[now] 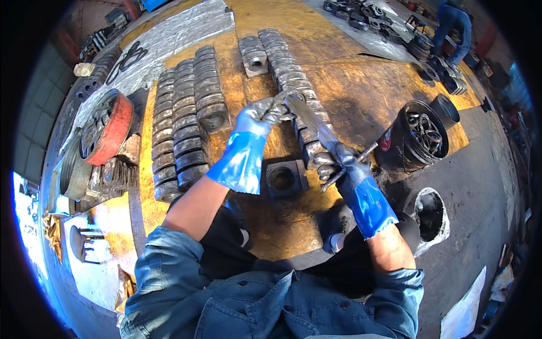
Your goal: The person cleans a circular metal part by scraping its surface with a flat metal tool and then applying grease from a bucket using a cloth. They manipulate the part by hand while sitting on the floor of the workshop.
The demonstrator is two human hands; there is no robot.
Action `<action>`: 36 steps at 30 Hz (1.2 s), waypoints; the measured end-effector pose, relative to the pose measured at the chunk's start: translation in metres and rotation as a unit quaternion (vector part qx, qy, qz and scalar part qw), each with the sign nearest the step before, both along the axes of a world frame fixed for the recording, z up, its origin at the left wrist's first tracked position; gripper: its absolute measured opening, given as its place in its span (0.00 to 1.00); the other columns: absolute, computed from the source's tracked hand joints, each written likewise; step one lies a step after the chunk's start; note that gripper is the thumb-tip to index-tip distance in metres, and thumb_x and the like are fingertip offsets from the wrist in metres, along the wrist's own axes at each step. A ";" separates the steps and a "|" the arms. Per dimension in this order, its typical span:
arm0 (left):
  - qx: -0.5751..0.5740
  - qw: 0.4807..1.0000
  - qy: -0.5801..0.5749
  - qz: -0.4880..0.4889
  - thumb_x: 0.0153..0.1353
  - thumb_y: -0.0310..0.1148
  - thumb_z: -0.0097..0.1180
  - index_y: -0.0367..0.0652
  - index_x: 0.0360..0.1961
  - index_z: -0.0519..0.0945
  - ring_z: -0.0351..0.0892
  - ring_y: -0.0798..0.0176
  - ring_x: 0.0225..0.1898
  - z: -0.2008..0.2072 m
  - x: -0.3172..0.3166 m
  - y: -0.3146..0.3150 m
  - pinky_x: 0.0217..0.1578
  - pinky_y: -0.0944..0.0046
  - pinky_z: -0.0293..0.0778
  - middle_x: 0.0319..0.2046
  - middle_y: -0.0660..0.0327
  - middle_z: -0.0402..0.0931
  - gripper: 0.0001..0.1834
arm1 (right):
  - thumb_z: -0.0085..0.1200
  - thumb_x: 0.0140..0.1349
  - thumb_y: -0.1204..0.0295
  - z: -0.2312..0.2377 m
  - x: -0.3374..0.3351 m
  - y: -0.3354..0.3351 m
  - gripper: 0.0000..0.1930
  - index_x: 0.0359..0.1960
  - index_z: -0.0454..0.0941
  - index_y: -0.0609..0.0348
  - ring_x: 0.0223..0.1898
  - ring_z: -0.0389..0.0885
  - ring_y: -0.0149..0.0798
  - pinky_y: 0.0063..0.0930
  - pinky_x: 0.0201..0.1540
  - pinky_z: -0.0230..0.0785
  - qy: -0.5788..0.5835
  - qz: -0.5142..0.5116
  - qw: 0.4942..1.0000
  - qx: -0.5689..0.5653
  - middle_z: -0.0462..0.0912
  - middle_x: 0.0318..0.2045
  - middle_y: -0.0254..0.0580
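Note:
My left hand (264, 114), in a blue glove blackened at the fingers, is closed on a small dark metal piece (285, 103) whose kind I cannot make out. In the same kind of glove, my right hand (345, 162) is closed around a metal rod (368, 151) that sticks out on both sides of the fist. A long grey, blurred shape (310, 120) runs from the right hand up to the piece in my left; I cannot tell whether it joins the rod. Below and between the hands, a square block with a round bore (284, 179) lies on the stained yellow floor sheet (282, 226).
Rows of dark metal blocks (189, 133) stand at left, another row (288, 68) ahead. On the right are a black bucket of metal rings (402, 150) and a plastic-lined container (443, 220). A red drum (117, 127) stands left. Far right, a person (453, 25) bends over parts.

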State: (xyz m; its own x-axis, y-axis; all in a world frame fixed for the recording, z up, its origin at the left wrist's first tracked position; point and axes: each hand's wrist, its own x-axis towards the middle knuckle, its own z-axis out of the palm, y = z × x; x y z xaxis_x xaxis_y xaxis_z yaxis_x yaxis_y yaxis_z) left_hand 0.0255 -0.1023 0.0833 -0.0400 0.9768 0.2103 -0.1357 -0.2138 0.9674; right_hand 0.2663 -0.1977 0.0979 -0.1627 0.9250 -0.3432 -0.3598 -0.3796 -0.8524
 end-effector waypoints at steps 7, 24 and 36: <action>-0.231 0.878 -0.418 -0.034 0.65 0.22 0.47 0.24 0.45 0.75 0.77 0.60 0.30 -0.010 0.003 0.019 0.36 0.57 0.77 0.29 0.55 0.78 0.11 | 0.51 0.67 0.65 0.001 0.003 0.000 0.15 0.48 0.76 0.64 0.29 0.84 0.38 0.30 0.31 0.79 -0.038 0.002 0.999 0.022 0.84 0.32 0.47; 0.003 0.899 0.432 -0.069 0.58 0.44 0.62 0.48 0.41 0.85 0.83 0.56 0.34 0.033 -0.016 0.018 0.38 0.61 0.76 0.35 0.56 0.84 0.15 | 0.49 0.56 0.81 -0.050 0.000 0.010 0.23 0.56 0.73 0.63 0.28 0.76 0.31 0.22 0.29 0.69 -0.228 0.021 0.888 0.399 0.78 0.29 0.35; -0.275 0.929 0.022 -0.247 0.58 0.29 0.62 0.32 0.38 0.80 0.82 0.58 0.37 -0.020 -0.033 0.042 0.34 0.56 0.81 0.35 0.54 0.82 0.11 | 0.55 0.57 0.73 -0.019 -0.017 -0.011 0.24 0.57 0.71 0.49 0.31 0.82 0.52 0.43 0.32 0.74 -0.536 0.026 0.701 0.470 0.83 0.29 0.47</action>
